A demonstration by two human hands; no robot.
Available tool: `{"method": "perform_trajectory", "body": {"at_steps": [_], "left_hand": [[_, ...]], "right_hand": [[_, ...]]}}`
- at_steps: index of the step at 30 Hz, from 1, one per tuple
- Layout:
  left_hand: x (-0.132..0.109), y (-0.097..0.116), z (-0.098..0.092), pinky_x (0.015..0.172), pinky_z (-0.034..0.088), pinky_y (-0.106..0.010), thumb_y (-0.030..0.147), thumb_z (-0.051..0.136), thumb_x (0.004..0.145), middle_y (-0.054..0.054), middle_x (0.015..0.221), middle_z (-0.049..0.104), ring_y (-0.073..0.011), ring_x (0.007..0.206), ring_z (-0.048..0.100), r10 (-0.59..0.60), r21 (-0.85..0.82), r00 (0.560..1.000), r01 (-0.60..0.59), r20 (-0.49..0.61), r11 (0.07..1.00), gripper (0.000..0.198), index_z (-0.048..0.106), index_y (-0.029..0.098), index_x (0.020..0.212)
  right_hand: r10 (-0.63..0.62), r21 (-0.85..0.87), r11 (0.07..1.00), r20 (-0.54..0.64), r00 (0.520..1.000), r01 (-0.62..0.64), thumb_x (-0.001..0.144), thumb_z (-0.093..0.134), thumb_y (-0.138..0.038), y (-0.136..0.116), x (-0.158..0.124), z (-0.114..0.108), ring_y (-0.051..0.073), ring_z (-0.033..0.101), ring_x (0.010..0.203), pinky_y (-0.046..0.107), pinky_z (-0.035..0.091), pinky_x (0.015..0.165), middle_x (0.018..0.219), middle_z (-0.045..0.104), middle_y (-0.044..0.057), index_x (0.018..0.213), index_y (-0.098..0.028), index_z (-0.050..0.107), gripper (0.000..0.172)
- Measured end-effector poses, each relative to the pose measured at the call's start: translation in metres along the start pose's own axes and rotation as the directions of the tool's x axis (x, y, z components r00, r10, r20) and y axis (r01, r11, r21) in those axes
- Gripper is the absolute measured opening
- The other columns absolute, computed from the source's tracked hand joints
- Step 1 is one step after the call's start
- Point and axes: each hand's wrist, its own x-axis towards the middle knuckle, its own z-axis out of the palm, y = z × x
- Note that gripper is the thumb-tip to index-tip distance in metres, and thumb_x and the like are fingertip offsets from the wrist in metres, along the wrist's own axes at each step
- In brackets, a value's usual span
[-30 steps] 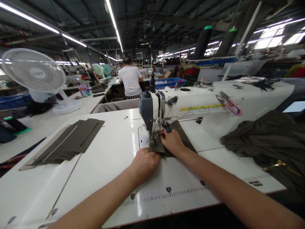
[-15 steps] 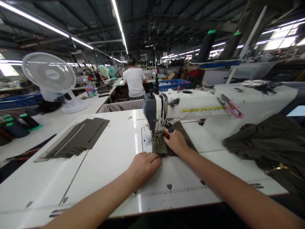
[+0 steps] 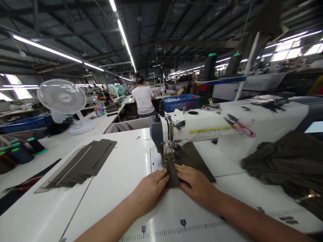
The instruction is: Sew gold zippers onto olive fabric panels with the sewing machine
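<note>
A dark olive fabric piece [image 3: 195,161] lies on the sewing machine [image 3: 166,131] bed, with a narrow folded strip [image 3: 173,173] of it running under the presser foot toward me. My left hand [image 3: 152,188] lies flat, its fingertips at the strip's left edge. On the other side, my right hand [image 3: 195,181] presses the fabric with fingers stretched forward, close to the needle area. Both hands have their fingers out and rest on top without gripping. The fabric under my right palm is hidden.
Overlapping olive panels [image 3: 83,163] are stacked on the left of the table. Pink-handled snips [image 3: 241,127] lie on the machine arm. Crumpled dark cloth [image 3: 282,161] fills the right side. A white fan [image 3: 65,101] stands at left, and a person [image 3: 143,99] faces away beyond.
My right hand has come back from beside the presser foot and now lies flat on the fabric. My left hand has moved onto the strip's edge. The view has tilted upward.
</note>
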Motion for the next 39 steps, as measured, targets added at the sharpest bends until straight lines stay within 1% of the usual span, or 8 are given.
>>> {"method": "perform_trajectory", "body": {"at_steps": [5, 12, 16, 23, 29, 33, 36, 39], "left_hand": [[0.002, 0.001, -0.001, 0.099, 0.040, -0.041, 0.014, 0.043, 0.086, -0.017, 0.125, 0.051, -0.0235, 0.117, 0.048, 0.016, 0.021, 1.000, -0.016, 0.024, 1.000, 0.032, 0.052, 0.009, 0.116], [0.008, 0.002, -0.004, 0.095, 0.044, -0.043, 0.015, 0.042, 0.086, -0.017, 0.122, 0.054, -0.0253, 0.112, 0.052, 0.016, 0.061, 0.999, -0.018, 0.032, 0.998, 0.030, 0.054, 0.010, 0.112], [0.011, 0.001, -0.005, 0.096, 0.043, -0.043, 0.015, 0.041, 0.086, -0.017, 0.120, 0.055, -0.0252, 0.110, 0.052, 0.020, 0.098, 0.998, -0.026, 0.055, 0.995, 0.029, 0.054, 0.009, 0.111], [0.017, -0.005, -0.006, 0.095, 0.044, -0.044, 0.016, 0.044, 0.085, -0.017, 0.114, 0.056, -0.0255, 0.106, 0.054, 0.011, 0.040, 0.998, -0.013, 0.056, 0.999, 0.026, 0.054, 0.010, 0.108], [0.022, -0.015, -0.001, 0.090, 0.047, -0.044, 0.017, 0.042, 0.086, -0.014, 0.106, 0.057, -0.0251, 0.100, 0.055, -0.004, -0.023, 1.000, 0.004, 0.011, 1.000, 0.025, 0.055, 0.012, 0.107], [0.027, -0.022, 0.003, 0.087, 0.049, -0.041, 0.016, 0.040, 0.087, -0.016, 0.104, 0.056, -0.0254, 0.099, 0.054, -0.037, -0.068, 0.999, 0.036, -0.013, 0.997, 0.027, 0.054, 0.010, 0.109], [0.029, -0.028, 0.010, 0.083, 0.051, -0.040, 0.015, 0.038, 0.087, -0.016, 0.101, 0.056, -0.0253, 0.097, 0.055, -0.048, -0.119, 0.997, 0.040, -0.063, 0.992, 0.028, 0.054, 0.010, 0.109], [0.029, -0.034, 0.018, 0.079, 0.052, -0.036, 0.015, 0.036, 0.088, -0.013, 0.097, 0.057, -0.0229, 0.093, 0.057, -0.076, -0.196, 0.985, 0.045, -0.155, 0.979, 0.025, 0.057, 0.013, 0.103]], "right_hand": [[0.006, 0.042, 0.999, -0.010, 1.000, -0.006, 0.078, 0.047, -0.006, 0.001, 0.001, -0.003, 0.018, 0.051, 0.112, 0.038, 0.037, 0.099, 0.117, 0.059, 0.010, 0.106, -0.017, 0.063, 0.034], [0.007, 0.054, 0.999, 0.004, 1.000, -0.008, 0.080, 0.046, -0.007, 0.005, 0.003, -0.005, 0.017, 0.051, 0.112, 0.036, 0.036, 0.100, 0.118, 0.058, 0.007, 0.108, -0.018, 0.062, 0.034], [0.009, 0.055, 0.998, 0.022, 1.000, -0.010, 0.081, 0.045, -0.008, 0.007, 0.005, -0.006, 0.018, 0.050, 0.113, 0.037, 0.036, 0.100, 0.118, 0.058, 0.008, 0.108, -0.018, 0.062, 0.033], [0.026, 0.062, 0.998, 0.055, 0.998, -0.029, 0.080, 0.044, -0.007, 0.016, 0.008, -0.005, 0.019, 0.050, 0.113, 0.039, 0.036, 0.100, 0.120, 0.057, 0.009, 0.109, -0.018, 0.061, 0.035], [0.030, 0.094, 0.995, 0.058, 0.998, -0.036, 0.078, 0.042, -0.004, 0.024, 0.018, -0.004, 0.020, 0.051, 0.112, 0.038, 0.036, 0.100, 0.115, 0.060, 0.008, 0.107, -0.017, 0.062, 0.037], [0.043, 0.141, 0.989, 0.073, 0.996, -0.053, 0.078, 0.042, -0.004, 0.025, 0.026, -0.007, 0.019, 0.053, 0.107, 0.034, 0.036, 0.099, 0.107, 0.063, 0.008, 0.097, -0.016, 0.064, 0.032], [0.043, 0.148, 0.988, 0.046, 0.998, -0.049, 0.077, 0.040, -0.003, 0.029, 0.031, -0.007, 0.020, 0.055, 0.103, 0.034, 0.038, 0.096, 0.101, 0.063, 0.010, 0.087, -0.014, 0.064, 0.028], [0.047, 0.140, 0.989, 0.015, 0.999, -0.049, 0.077, 0.040, -0.004, 0.035, 0.036, -0.003, 0.020, 0.057, 0.097, 0.034, 0.041, 0.092, 0.097, 0.063, 0.010, 0.082, -0.015, 0.062, 0.025]]}}
